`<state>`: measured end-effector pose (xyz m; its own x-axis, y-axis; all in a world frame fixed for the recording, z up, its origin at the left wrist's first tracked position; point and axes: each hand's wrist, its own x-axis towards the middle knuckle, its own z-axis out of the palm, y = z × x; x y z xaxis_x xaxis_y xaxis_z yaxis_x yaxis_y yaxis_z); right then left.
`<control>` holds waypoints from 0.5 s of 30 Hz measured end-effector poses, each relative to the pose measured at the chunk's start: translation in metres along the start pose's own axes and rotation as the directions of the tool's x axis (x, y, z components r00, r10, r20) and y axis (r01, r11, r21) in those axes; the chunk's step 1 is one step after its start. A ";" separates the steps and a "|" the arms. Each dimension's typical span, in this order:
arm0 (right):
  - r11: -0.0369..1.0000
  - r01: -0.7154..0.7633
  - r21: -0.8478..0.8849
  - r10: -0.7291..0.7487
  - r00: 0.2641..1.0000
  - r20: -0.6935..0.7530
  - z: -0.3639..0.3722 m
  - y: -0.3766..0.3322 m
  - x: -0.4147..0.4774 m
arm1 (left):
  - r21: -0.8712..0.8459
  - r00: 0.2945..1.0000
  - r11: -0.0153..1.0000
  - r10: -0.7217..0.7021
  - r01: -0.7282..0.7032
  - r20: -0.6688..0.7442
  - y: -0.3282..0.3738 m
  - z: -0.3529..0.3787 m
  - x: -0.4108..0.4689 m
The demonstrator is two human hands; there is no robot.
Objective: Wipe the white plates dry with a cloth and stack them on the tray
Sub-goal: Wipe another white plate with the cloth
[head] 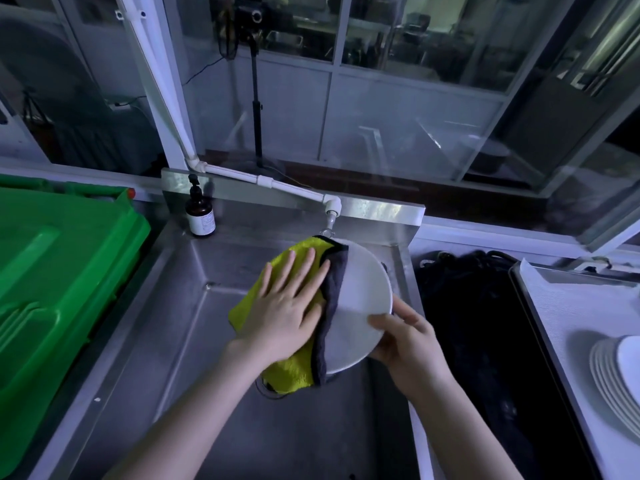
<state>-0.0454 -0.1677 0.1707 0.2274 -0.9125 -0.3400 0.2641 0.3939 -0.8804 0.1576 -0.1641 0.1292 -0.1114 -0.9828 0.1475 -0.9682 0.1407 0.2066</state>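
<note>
Over the sink (180, 306), right hand (408, 344) grips the plate (363, 296) by its rim — left hand (287, 306), fingers flat, presses the cloth (263, 292) on it. Stack (613, 379) on tray (554, 306), right.

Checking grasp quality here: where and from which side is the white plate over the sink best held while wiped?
Grip the plate by its bare lower-right rim, from the right: the cloth under the left hand covers its left half. The right hand pinches there.

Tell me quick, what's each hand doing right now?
Left hand: open, pressing the cloth on the plate.
Right hand: gripping the plate's rim.
</note>
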 end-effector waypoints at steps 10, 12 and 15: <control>1.000 -0.023 -0.004 0.024 0.996 0.091 0.006 0.013 -0.004 | -0.060 0.992 0.992 0.108 -0.111 -0.058 0.033 0.005 -0.006; 0.999 -0.038 -0.014 0.040 0.989 0.144 0.005 0.016 -0.009 | -0.003 0.986 0.988 0.156 -0.156 -0.061 0.024 -0.003 0.006; 0.999 -0.022 -0.036 0.026 0.993 0.116 0.000 0.011 -0.010 | 0.023 0.991 0.992 0.124 -0.123 -0.059 0.007 -0.013 0.018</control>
<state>-0.0448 -0.1542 0.1647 0.3411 -0.8829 -0.3227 0.2250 0.4100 -0.8839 0.1517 -0.1796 0.1457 -0.2170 -0.9490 0.2285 -0.9522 0.2574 0.1648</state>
